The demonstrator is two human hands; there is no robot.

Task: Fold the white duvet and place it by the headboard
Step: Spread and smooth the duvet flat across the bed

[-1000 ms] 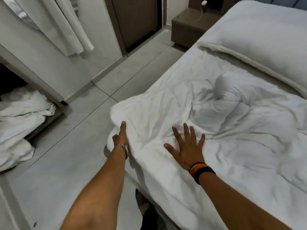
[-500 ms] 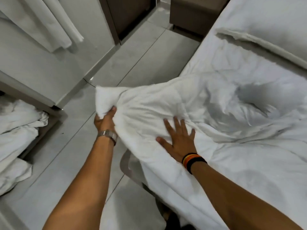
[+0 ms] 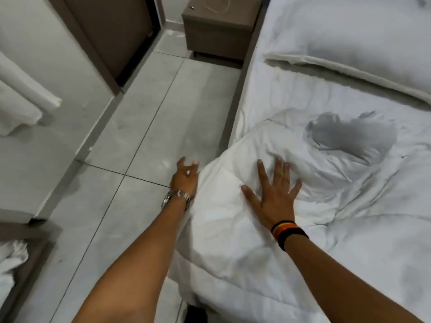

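The white duvet (image 3: 233, 229) lies rumpled over the near part of the bed, its corner hanging off the left edge. My right hand (image 3: 272, 194) presses flat on the duvet with fingers spread. My left hand (image 3: 185, 179), with a metal watch on the wrist, hovers at the duvet's left edge, fingers apart and holding nothing. A white pillow (image 3: 361, 38) rests at the far end of the bed. The headboard itself is out of view.
A brown nightstand (image 3: 219, 31) stands beside the bed at the far end, with a cable on top. Grey tiled floor (image 3: 130, 148) runs along the bed's left side. A brown door (image 3: 112, 38) is at the upper left, and white linen (image 3: 9, 264) is piled at the lower left.
My left hand had lifted the duvet corner up; now it has let go, and the corner lies folded back on the bed. My right hand stays pressed on the duvet.
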